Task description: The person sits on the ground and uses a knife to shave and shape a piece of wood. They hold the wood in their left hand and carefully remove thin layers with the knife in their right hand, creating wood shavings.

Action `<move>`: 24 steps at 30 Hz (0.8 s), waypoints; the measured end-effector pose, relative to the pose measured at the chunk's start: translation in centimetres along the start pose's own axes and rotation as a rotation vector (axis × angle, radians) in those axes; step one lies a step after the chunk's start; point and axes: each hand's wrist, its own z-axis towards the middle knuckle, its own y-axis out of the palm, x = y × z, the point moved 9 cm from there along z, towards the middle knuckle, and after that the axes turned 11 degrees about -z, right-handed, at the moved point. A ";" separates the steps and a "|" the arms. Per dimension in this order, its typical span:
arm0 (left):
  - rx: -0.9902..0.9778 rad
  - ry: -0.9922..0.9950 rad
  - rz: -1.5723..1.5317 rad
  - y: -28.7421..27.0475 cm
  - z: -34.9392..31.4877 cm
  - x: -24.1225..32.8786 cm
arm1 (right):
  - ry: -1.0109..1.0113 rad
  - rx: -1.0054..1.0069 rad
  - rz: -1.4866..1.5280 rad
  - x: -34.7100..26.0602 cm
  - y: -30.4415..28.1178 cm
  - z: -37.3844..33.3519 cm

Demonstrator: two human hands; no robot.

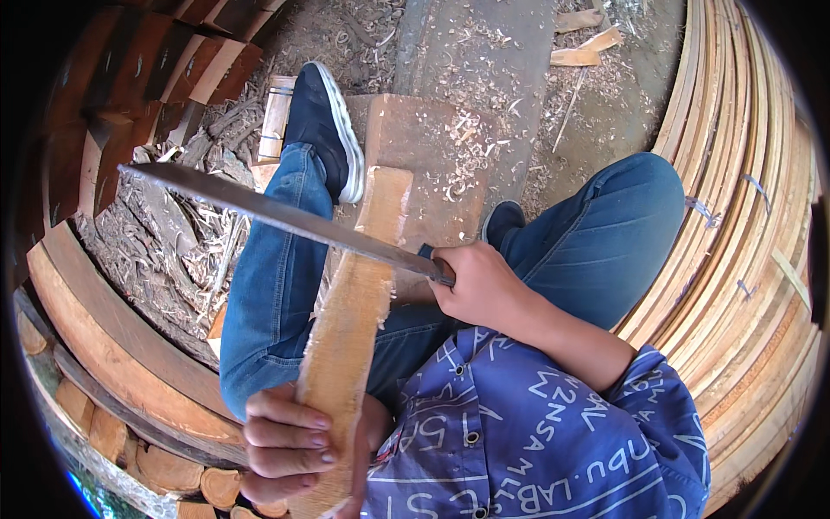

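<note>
My left hand (290, 441) grips the near end of a long, flat piece of pale wood (341, 337) with rough, splintered edges. The wood slants away from me between my legs, its far end over a brown wooden block (398, 121). In my right hand (480, 281) is a long machete (259, 206), its handle mostly hidden by my fist. The blade reaches left across the wood and over my left leg, crossing above the wood's upper part. Whether blade and wood touch, I cannot tell.
Bundled wooden strips (726, 233) are stacked along the right. Dark cut timbers (130, 78) are piled at the far left, with cut logs (169, 467) at the lower left. Curled shavings (467, 143) lie over the block and ground. My bent legs flank the block.
</note>
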 end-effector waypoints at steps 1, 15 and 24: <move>-0.026 -0.017 0.028 0.1 -0.2 0.1 | 0.132 -0.125 -0.035 0.2 0.1 0.0; 0.096 0.045 0.062 -1.1 -0.2 1.0 | 0.001 -0.143 -0.012 -3.4 -1.0 -1.2; 0.029 -0.004 0.020 -0.1 -0.2 0.2 | 0.084 -0.116 -0.043 -0.8 -0.5 0.0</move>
